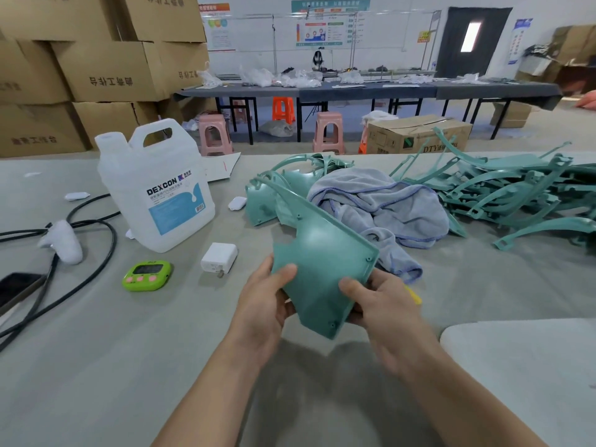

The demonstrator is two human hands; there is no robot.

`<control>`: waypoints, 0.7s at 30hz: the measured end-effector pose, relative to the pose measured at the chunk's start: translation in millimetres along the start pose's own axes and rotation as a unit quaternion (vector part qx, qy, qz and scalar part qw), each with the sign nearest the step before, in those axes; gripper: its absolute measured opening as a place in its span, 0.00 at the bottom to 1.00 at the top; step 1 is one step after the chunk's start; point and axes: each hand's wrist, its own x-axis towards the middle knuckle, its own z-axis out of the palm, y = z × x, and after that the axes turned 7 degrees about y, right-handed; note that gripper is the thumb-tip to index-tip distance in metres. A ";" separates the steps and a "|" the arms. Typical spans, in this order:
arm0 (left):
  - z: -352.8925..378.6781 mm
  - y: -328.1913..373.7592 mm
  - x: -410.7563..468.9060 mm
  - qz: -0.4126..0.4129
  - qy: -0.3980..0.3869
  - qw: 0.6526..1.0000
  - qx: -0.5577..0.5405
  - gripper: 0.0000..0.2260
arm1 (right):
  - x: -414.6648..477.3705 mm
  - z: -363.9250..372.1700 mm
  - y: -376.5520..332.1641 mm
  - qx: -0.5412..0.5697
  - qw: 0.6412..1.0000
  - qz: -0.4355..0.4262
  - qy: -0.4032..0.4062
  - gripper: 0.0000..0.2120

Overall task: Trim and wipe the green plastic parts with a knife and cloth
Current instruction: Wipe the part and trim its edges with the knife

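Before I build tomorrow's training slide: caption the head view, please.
Left hand and right hand grip a green plastic part over the table; the grey cloth lies on other parts behind.

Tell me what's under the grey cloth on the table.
Green plastic parts stick out from beneath the grey cloth at its left and far edges, so it lies on them. Whatever sits under its bunched middle is covered.

I see a grey table (pixel 96 366). On it stand a big white jug (pixel 154 188), a little green timer (pixel 146 275) and a white plug (pixel 219 258). Black cables (pixel 114 241) lie on the left. A pile of green parts (pixel 516 195) lies on the right, with a grey cloth (pixel 387 208) beside it.
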 end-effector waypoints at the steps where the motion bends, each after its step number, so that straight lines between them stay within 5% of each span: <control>1: -0.8 -0.3 0.8 -0.007 0.019 1.000 0.003 0.11 | 1.5 -0.7 1.1 0.002 1.000 0.021 0.000 0.11; 6: -9.8 3.6 5.0 -0.054 0.001 0.998 -0.012 0.12 | 8.1 -11.6 -2.9 0.032 0.994 0.103 -0.029 0.10; 11: -0.3 3.7 4.7 0.105 0.084 0.991 0.021 0.10 | 8.6 -13.3 -1.8 -0.030 0.979 -0.038 0.198 0.13; 13: -1.4 4.4 2.5 0.242 0.144 0.946 0.160 0.08 | 2.0 -10.2 -5.0 -0.025 0.988 -0.083 0.129 0.18; 15: 0.0 0.2 -5.9 0.353 0.160 0.845 0.370 0.05 | -7.8 -1.5 -4.9 0.066 0.994 -0.065 -0.061 0.27; 17: 7.1 -10.1 -13.3 0.348 0.060 0.783 0.512 0.14 | -13.2 9.2 0.2 0.126 0.976 -0.042 -0.173 0.29; 19: 12.9 -20.4 -17.0 0.265 -0.081 0.786 0.553 0.30 | -13.1 12.2 0.4 0.139 0.985 -0.013 -0.103 0.16; 21: 14.9 -20.9 -18.2 0.225 -0.118 0.804 0.538 0.32 | -5.9 5.8 -0.7 0.149 0.987 0.057 0.019 0.08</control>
